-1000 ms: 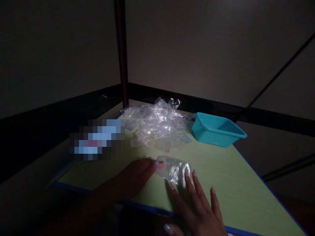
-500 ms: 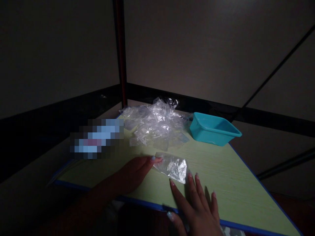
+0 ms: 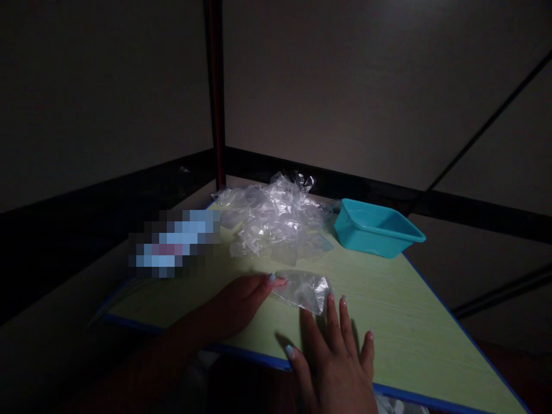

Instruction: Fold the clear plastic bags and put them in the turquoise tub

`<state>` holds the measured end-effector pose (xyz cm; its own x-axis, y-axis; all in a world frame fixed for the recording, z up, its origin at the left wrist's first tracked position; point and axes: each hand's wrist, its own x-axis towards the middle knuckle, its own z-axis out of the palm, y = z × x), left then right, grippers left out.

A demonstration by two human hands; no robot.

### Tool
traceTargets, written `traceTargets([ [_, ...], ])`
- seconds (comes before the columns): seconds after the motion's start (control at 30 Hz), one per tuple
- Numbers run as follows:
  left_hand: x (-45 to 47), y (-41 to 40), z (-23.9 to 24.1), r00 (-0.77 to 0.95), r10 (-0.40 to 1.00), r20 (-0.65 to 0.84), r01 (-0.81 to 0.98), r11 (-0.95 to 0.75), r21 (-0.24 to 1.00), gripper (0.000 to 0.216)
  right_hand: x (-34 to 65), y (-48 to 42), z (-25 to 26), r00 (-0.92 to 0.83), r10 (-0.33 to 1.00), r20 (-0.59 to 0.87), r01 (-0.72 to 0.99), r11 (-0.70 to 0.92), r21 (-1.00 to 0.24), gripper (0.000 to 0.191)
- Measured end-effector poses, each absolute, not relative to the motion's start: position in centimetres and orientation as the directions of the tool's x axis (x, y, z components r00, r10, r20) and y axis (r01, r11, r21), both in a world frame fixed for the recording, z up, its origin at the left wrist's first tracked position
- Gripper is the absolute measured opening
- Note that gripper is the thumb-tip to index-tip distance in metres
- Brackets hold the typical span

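A small clear plastic bag (image 3: 302, 289) lies on the pale green table (image 3: 388, 310) in front of me. My left hand (image 3: 244, 299) pinches the bag's left end between thumb and fingers. Spread out at the bag's right end is my right hand (image 3: 338, 351), its fingers apart and the fingertips at the bag's near right edge. Whether those tips press on the film or only rest beside it is hard to tell. Behind the bag sits a loose heap of crumpled clear plastic bags (image 3: 280, 221).
A turquoise plastic basin (image 3: 375, 236) stands at the right of the heap, near the table's right edge. On the left is a blurred-out blue and white item (image 3: 176, 241). Blue trim (image 3: 259, 359) runs along the table edge, and walls close in behind.
My right hand has moved slightly left and forward, its fingertips now at the bag's edge. The bag looks flatter at its right end. My left hand keeps its pinch.
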<state>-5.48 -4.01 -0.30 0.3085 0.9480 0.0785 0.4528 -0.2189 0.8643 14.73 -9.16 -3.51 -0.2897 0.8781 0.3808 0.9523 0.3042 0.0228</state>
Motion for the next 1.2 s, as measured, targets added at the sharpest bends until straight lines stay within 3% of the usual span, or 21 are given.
traceTargets([
  [0.2,-5.6,-4.0,-0.3,0.314,0.946,0.075,0.438,-0.214,0.873,0.049,17.0,-9.0,-4.2,-0.236,0.894,0.380,0.971,0.230,0.062,0.061],
  [0.47,-5.4,-4.2,0.1,0.308,0.945,0.112,0.497,-0.260,0.828,0.043,18.6,-8.2,-4.7,-0.358,0.889,0.286,0.932,0.323,0.163,0.053],
  [0.77,-5.7,-4.4,-0.9,0.407,0.877,0.256,0.606,-0.469,0.643,0.038,17.2,-8.9,-3.7,-0.290,0.906,0.308,0.955,0.251,0.158,0.050],
  [1.2,-5.7,-3.5,-1.1,0.294,0.903,0.315,0.585,-0.430,0.687,0.033,17.0,-9.1,-3.8,-0.273,0.903,0.331,0.962,0.248,0.118,0.052],
])
